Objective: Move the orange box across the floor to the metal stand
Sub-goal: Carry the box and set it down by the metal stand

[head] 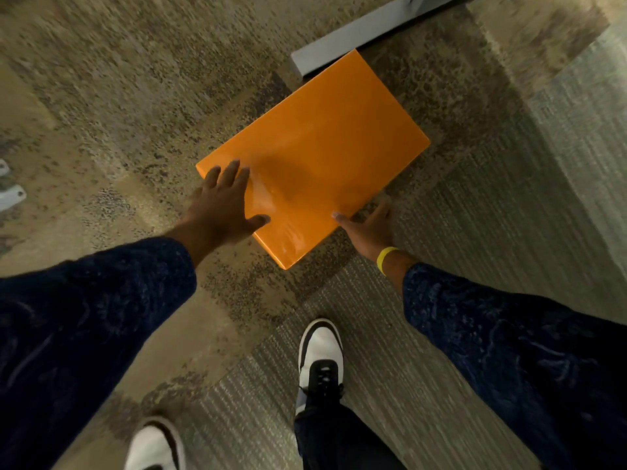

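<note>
A glossy orange box [325, 144] lies flat on the carpet, turned diagonally. Its far corner touches or overlaps the end of a grey metal stand foot [342, 39] at the top. My left hand [224, 205] rests on the box's near left corner, fingers spread over the top and thumb on the lid. My right hand [369, 228] holds the near right edge, thumb on top and fingers under or along the side. A yellow band is on my right wrist.
Patterned carpet tiles [441, 334] cover the floor. My two black-and-white shoes [320, 354] stand just behind the box. Small grey metal brackets [12, 195] show at the left edge. The stand's upright part rises at the top right.
</note>
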A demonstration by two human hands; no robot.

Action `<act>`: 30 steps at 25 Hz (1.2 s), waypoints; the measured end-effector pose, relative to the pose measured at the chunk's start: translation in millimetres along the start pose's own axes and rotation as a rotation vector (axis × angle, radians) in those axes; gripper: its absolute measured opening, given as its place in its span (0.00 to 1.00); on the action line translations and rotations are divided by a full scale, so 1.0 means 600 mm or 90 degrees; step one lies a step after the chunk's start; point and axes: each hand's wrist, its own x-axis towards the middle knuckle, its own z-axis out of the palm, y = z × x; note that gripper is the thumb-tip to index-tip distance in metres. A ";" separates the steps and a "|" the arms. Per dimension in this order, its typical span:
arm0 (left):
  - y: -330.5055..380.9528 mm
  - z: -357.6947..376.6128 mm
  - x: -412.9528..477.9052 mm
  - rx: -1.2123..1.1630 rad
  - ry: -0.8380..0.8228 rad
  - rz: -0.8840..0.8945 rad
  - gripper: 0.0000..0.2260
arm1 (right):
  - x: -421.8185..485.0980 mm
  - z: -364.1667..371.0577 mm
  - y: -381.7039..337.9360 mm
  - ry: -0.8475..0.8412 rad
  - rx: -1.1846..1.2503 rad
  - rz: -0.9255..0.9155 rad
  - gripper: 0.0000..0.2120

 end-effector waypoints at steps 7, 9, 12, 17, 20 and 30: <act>0.002 -0.020 0.051 -0.005 0.027 0.028 0.46 | -0.013 0.051 -0.035 -0.028 0.315 0.137 0.49; -0.013 -0.026 0.087 0.002 0.038 0.009 0.48 | -0.002 0.065 -0.047 -0.013 0.382 0.142 0.51; -0.048 -0.040 0.145 -0.013 0.002 0.005 0.52 | 0.015 0.084 -0.057 0.034 0.414 0.159 0.55; -0.082 -0.037 0.194 -0.073 -0.078 0.028 0.61 | 0.030 0.105 -0.052 0.109 0.452 0.114 0.47; -0.093 -0.027 0.203 -0.219 -0.089 -0.004 0.60 | 0.025 0.112 -0.047 0.148 0.476 0.091 0.44; -0.068 -0.046 0.234 -0.386 -0.124 0.003 0.49 | 0.037 0.078 -0.028 0.060 0.594 0.107 0.49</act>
